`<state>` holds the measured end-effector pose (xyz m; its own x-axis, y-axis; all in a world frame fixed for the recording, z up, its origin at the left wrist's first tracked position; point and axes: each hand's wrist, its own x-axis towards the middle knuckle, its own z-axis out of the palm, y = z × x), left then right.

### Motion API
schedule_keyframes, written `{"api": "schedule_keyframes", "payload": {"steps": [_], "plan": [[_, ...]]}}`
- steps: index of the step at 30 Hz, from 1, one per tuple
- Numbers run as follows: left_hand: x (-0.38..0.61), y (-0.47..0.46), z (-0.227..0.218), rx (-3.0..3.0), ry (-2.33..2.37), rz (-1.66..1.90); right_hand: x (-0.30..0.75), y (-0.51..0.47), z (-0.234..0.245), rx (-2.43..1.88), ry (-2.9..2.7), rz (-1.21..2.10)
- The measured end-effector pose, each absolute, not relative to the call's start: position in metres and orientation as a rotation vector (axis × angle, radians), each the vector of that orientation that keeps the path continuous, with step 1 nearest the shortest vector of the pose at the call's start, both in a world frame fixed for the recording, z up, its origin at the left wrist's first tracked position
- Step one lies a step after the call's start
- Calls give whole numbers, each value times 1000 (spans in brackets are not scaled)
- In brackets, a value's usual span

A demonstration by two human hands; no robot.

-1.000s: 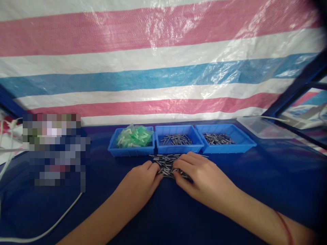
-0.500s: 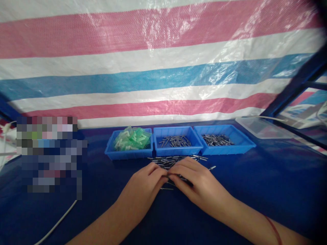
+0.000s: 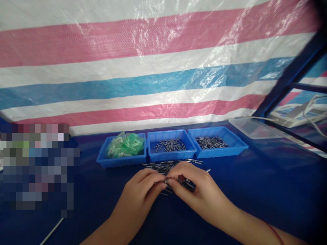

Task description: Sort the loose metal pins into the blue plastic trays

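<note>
My left hand (image 3: pixel 141 192) and my right hand (image 3: pixel 195 192) meet fingertip to fingertip over a loose heap of small metal pins (image 3: pixel 166 166) on the blue tabletop. Both hands are pinched; the left holds a pin at its tips, and the right holds a small bunch of pins (image 3: pixel 187 183) under its fingers. Just behind the heap stand three blue trays in a row: the left tray (image 3: pixel 102 160) holds green and white plastic bags, the middle tray (image 3: pixel 150 154) and the right tray (image 3: pixel 240 144) hold more metal pins.
A clear plastic lid or tray (image 3: pixel 251 127) lies at the back right. A striped pink, white and blue tarpaulin (image 3: pixel 153 68) closes off the back. A blue frame post (image 3: pixel 288 73) slants at the right. A white cable (image 3: pixel 51 231) runs along the lower left.
The view has shifted, so trays sit lower and further left. My hands have drawn back from the heap towards me and now pinch pins between their tips.
</note>
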<state>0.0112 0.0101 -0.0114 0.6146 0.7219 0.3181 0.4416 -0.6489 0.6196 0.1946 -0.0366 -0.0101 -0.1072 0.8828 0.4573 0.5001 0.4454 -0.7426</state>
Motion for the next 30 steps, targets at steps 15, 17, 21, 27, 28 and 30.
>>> {"api": "schedule_keyframes", "payload": {"steps": [15,17,21,27,28,30], "plan": [[14,8,-13,2256,959,743,193,-38,-11,-1102,-1644,642],[14,9,-14,2263,951,761,194,-37,-12,-1106,-1637,630],[12,11,-15,2279,937,813,194,-35,-12,-1122,-1650,591],[3,15,-6,2413,931,694,211,-29,1,-1160,-1820,322],[0,17,-3,2455,932,641,219,-26,4,-1201,-1815,232],[-6,21,2,2569,881,502,241,-19,10,-1327,-1754,22]]}}
